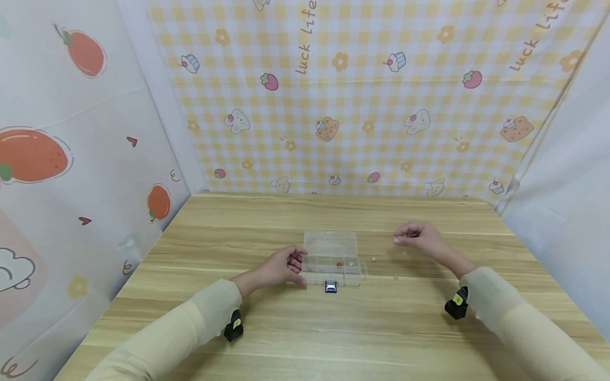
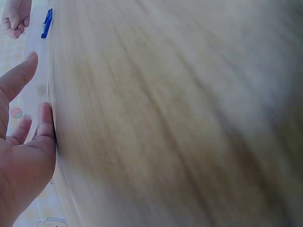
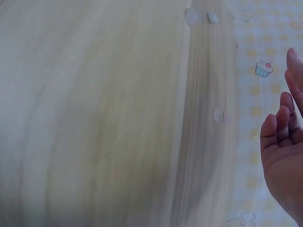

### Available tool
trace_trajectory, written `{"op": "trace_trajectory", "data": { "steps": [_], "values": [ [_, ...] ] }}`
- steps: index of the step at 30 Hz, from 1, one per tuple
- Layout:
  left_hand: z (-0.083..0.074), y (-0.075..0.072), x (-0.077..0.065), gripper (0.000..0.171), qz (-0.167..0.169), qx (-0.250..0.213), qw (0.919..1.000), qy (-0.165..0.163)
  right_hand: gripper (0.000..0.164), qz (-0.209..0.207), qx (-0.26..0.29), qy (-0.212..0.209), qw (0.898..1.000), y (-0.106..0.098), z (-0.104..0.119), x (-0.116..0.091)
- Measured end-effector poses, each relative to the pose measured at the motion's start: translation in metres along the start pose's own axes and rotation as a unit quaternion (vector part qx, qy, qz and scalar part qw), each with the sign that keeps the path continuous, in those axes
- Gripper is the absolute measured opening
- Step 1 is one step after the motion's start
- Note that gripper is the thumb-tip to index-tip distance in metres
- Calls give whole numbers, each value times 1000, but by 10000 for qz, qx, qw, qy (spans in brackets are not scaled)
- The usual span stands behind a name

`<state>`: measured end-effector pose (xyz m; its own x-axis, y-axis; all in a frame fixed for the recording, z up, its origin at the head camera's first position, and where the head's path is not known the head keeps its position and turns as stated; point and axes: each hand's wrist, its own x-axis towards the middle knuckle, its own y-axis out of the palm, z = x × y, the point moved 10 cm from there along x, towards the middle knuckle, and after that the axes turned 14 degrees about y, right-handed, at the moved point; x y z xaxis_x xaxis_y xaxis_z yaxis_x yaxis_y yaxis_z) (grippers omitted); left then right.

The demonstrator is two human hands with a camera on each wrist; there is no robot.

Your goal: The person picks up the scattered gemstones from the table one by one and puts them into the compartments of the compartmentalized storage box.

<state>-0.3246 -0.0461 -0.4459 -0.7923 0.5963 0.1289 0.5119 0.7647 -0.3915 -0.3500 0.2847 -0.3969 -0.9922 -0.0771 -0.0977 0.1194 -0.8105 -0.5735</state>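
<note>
A clear plastic compartment box point(image 1: 324, 278) lies on the table with its lid point(image 1: 330, 243) folded back. An orange bead-like piece point(image 1: 339, 264) and a pale one point(image 1: 351, 263) sit in separate compartments. At the box's front edge is a blue clip point(image 1: 331, 286). My left hand point(image 1: 284, 266) rests at the box's left side, thumb and fingers spread along it; whether it presses the box is unclear. My right hand point(image 1: 419, 237) hovers to the right, fingers loosely bent and thumb near the index finger. Nothing can be made out between those fingertips.
Right of the box lie a small white piece point(image 1: 374, 259) and clear pieces, one nearer the front point(image 1: 395, 278) and one below the right hand point(image 1: 404, 253). The wooden table point(image 1: 286, 338) meets a checked cloth point(image 1: 371, 100) behind and a printed cloth point(image 1: 109, 132) at left.
</note>
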Motion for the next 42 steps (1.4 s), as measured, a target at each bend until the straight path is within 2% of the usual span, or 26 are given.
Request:
{"op": "trace_trajectory", "data": {
  "steps": [7, 15, 20, 27, 35, 42],
  "values": [
    [0, 0, 0, 72, 44, 29, 10000, 2, 31, -29, -128, 53, 9999, -8, -13, -1],
    [0, 0, 0, 72, 45, -26, 10000, -24, 36, 362, -227, 374, 9984, -6, -31, -1],
    [2, 0, 0, 72, 51, -58, 10000, -20, 36, 445, -293, 347, 9980, -5, -35, -2],
    [4, 0, 1, 72, 29, -43, 10000, -15, 37, 489, -558, 527, 9959, -5, -44, -1],
    [3, 0, 1, 73, 17, -44, 10000, -64, 39, 742, -621, 533, 9939, 2, -45, -1],
    [1, 1, 0, 73, 30, -15, 10000, -30, 39, 656, -641, 601, 9940, 3, -50, 2]
  ]
}}
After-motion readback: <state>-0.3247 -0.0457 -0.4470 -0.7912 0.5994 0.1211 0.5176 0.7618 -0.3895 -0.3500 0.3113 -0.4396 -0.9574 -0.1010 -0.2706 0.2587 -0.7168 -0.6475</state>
